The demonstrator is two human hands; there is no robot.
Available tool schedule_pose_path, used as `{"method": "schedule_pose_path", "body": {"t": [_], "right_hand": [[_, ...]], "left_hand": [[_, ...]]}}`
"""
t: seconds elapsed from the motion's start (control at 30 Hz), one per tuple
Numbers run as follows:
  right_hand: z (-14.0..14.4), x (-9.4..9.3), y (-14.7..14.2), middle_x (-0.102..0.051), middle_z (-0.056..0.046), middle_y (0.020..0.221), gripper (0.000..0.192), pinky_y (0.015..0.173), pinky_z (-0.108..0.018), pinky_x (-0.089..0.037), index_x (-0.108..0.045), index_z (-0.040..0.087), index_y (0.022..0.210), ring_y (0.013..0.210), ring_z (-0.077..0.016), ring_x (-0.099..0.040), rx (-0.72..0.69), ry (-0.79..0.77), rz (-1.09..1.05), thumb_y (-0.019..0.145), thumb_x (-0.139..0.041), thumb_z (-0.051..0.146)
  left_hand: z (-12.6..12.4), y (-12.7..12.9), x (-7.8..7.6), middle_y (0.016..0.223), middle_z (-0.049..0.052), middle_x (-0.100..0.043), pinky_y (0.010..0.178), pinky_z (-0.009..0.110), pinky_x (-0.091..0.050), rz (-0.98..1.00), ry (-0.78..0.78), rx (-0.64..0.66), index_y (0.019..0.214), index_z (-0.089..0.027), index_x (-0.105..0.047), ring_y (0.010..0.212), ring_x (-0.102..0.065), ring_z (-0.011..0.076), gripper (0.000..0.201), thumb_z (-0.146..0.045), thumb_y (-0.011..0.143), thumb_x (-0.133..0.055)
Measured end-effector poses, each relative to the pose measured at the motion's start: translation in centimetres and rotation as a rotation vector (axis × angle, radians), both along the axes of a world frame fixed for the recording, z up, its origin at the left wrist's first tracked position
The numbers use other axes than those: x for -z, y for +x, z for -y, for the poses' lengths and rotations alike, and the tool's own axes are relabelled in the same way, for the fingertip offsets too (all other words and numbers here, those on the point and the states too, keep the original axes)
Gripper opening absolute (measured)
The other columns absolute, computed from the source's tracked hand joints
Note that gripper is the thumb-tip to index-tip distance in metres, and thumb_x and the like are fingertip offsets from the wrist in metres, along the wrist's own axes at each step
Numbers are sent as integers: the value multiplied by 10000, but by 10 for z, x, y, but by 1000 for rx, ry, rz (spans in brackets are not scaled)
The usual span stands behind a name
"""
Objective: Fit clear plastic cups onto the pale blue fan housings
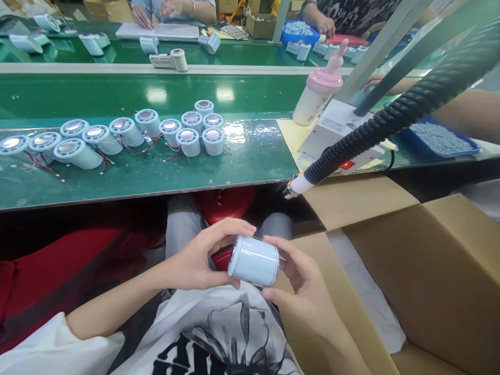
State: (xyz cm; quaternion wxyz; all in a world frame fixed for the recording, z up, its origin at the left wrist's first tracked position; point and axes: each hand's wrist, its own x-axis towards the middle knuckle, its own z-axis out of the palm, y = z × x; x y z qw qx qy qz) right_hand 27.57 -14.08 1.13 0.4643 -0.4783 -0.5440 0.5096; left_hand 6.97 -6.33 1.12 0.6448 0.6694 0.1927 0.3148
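Both my hands hold one pale blue cylindrical housing point(254, 260) over my lap, below the table edge. My left hand point(203, 258) wraps its left end with fingers curled over the top. My right hand point(302, 284) grips its right end from below and the side. On the green workbench point(250, 166) above lie several similar pale blue housings point(187, 136) with shiny round inserts and thin red wires, in a row from far left to the middle.
A black corrugated hose with a white nozzle point(299, 185) hangs over the bench edge beside a white box unit point(339, 135). A pink-capped bottle point(318, 94) stands behind it. An open cardboard box point(429, 271) sits at my right. Other people's hands point(172, 10) work across the conveyor.
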Motion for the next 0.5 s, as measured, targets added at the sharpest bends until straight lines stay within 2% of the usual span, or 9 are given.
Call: {"method": "schedule_pose_path", "body": {"t": [0.17,0.33,0.43,0.5], "right_hand": [[0,2,2,-578,-44,1225,608,940,-358,-505,-542,318,1198,1140,-234,-551,1,148,169,671,-743,91],[-2,7,3,-566,-46,1232,535,977,-414,-480,-547,323,1169,1165,-227,-538,-33,336,290,747,-589,-2],[-4,10,2,-540,-33,1249,505,975,-422,-487,-547,353,1149,1180,-218,-527,-20,374,285,788,-538,-1],[-5,11,5,-459,-35,1348,514,993,-439,-476,-514,367,1190,1236,-230,-482,0,360,270,804,-548,29]], "left_hand": [[-1,-3,-3,1345,97,-425,1043,412,-404,-121,-141,75,1314,-287,-426,1238,-466,277,846,-184,579,-832],[-4,-1,-9,1260,112,-512,903,383,-492,-250,-290,137,1308,-234,-408,1112,-556,258,700,-345,705,-745],[-1,5,-10,1239,95,-519,875,350,-501,-231,-311,125,1265,-239,-435,1070,-575,227,626,-312,720,-736],[1,9,-10,1224,89,-532,880,340,-495,-193,-303,116,1228,-234,-450,1057,-582,217,601,-283,708,-747]]}}
